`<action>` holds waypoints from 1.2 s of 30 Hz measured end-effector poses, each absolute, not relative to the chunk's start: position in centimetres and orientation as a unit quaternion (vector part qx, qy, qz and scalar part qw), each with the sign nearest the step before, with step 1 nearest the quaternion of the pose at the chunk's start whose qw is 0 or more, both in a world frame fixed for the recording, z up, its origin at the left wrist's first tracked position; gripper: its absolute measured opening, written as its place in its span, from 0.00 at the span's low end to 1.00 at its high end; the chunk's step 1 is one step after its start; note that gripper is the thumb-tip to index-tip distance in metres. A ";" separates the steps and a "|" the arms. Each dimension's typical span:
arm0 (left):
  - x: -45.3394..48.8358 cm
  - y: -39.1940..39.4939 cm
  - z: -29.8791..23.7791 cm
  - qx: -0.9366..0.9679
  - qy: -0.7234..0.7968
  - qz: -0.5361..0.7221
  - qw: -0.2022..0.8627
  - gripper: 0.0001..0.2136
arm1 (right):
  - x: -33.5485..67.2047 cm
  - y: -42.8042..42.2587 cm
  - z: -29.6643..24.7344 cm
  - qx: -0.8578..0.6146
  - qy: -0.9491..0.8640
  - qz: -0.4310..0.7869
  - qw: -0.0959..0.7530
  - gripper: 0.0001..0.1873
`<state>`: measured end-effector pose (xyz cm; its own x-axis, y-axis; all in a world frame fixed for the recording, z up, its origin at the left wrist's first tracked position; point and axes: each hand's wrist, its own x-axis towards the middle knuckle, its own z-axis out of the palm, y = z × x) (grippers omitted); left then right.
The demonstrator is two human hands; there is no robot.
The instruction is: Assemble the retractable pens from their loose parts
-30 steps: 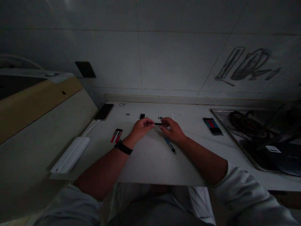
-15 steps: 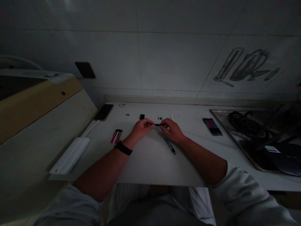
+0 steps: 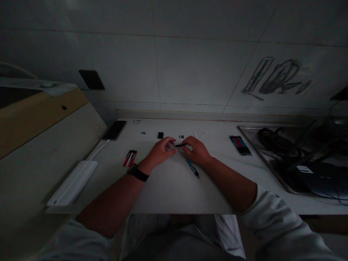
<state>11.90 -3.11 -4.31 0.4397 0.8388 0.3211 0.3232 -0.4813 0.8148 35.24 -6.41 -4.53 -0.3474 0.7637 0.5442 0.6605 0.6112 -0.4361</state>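
Observation:
Above the middle of the table, my right hand (image 3: 196, 149) pinches a slim black pen part (image 3: 179, 145) that points left. The thumb and fingers of my left hand (image 3: 162, 149) are spread apart around its left end, with a gap visible between them. Beneath my right hand, a blue pen (image 3: 193, 168) lies slanted on the white table (image 3: 174, 192). Just beyond my hands are some small black pieces (image 3: 160, 135) and smaller dark bits (image 3: 181, 136). Red-and-black pen parts (image 3: 129, 158) lie left of my left hand.
A row of pens (image 3: 240, 145) lies to the right, beside a metal tray (image 3: 272, 174) with dark cables. Tiny metallic pieces (image 3: 143, 133) lie toward the back. At the left are a phone (image 3: 115, 130) and a white power strip (image 3: 73, 183). The tiled wall (image 3: 190, 72) bounds the back.
My left fingers have parted from the pen part, which both hands gripped before. My right hand still holds it, tilted slightly now. The whole view has shifted a little.

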 end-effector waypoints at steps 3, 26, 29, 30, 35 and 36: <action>12.0 -3.3 -4.3 0.821 0.349 0.353 0.282 0.14 | 35.1 -6.9 -4.0 -0.419 -0.846 0.045 0.326 0.08; 12.0 -3.0 -4.0 0.798 0.383 0.387 0.257 0.08 | 37.2 -3.2 -4.5 -0.635 -0.760 -0.025 0.139 0.19; 12.0 -3.0 -4.0 0.797 0.383 0.389 0.259 0.08 | 37.3 -3.1 -4.4 -0.632 -0.760 -0.030 0.149 0.19; 12.0 -3.0 -4.0 0.798 0.382 0.389 0.257 0.08 | 37.4 -3.0 -4.5 -0.632 -0.760 -0.031 0.149 0.19; 12.0 -3.0 -4.0 0.807 0.377 0.384 0.242 0.08 | 37.5 -2.8 -4.5 -0.626 -0.762 -0.036 0.163 0.14; 12.0 -3.0 -3.9 0.809 0.377 0.383 0.238 0.08 | 37.5 -2.8 -4.5 -0.623 -0.764 -0.038 0.166 0.15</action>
<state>11.97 -2.96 -3.95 0.4234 0.7920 0.4399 0.4269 -0.6027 0.6742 37.53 -2.83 -4.45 -0.1697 0.9387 0.3000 0.9637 0.2217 -0.1486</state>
